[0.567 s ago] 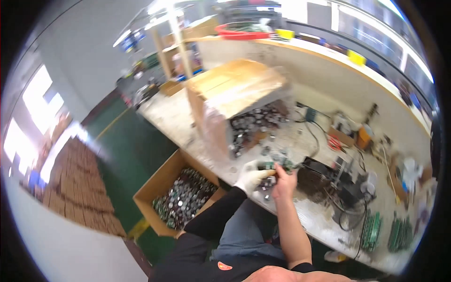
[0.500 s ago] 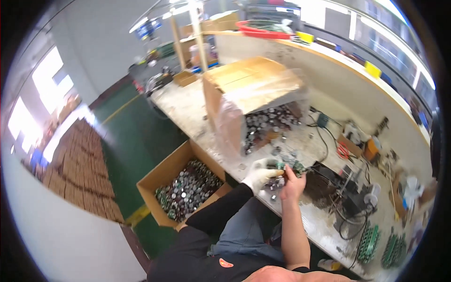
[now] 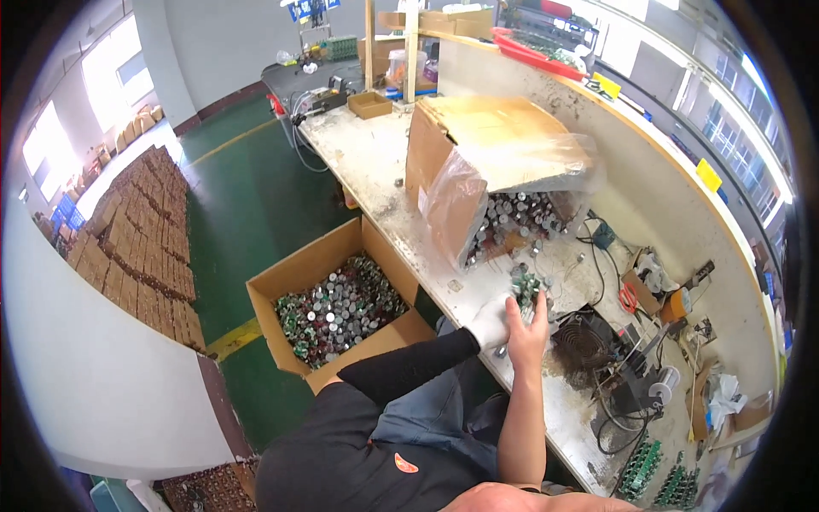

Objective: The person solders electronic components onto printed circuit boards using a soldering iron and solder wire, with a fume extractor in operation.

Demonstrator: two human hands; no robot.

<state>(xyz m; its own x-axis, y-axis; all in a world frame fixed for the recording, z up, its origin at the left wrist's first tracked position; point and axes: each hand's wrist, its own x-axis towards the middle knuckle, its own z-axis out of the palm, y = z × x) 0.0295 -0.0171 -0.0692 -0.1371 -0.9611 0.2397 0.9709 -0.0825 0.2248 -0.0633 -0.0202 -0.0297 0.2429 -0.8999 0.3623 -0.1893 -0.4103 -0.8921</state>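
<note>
My right hand [image 3: 529, 333], bare, is raised over the near edge of the workbench, closed around a bunch of small green circuit boards [image 3: 525, 283] with shiny metal parts. Its thumb and fingertips stand up on either side of the bunch. Close against it is my left hand [image 3: 489, 324], in a white glove; its fingers are hidden behind the right hand, so their grip does not show. Beyond the hands, a cardboard box [image 3: 431, 158] lies on its side with plastic film at its mouth. Many small silver-capped parts [image 3: 516, 213] fill that opening.
An open carton [image 3: 269, 294] of similar parts stands left of the bench [image 3: 375, 183]. To the right are a black fan-like device [image 3: 584, 341], a solder wire spool [image 3: 664, 388], cables and green board strips [image 3: 640, 469]. Stacked brown trays [image 3: 141, 235] stand far left.
The view has shifted, moving the bench and boxes across the picture. My gloved fingers, visible on the boards before, are now behind my right hand, whose fingers point more upward.
</note>
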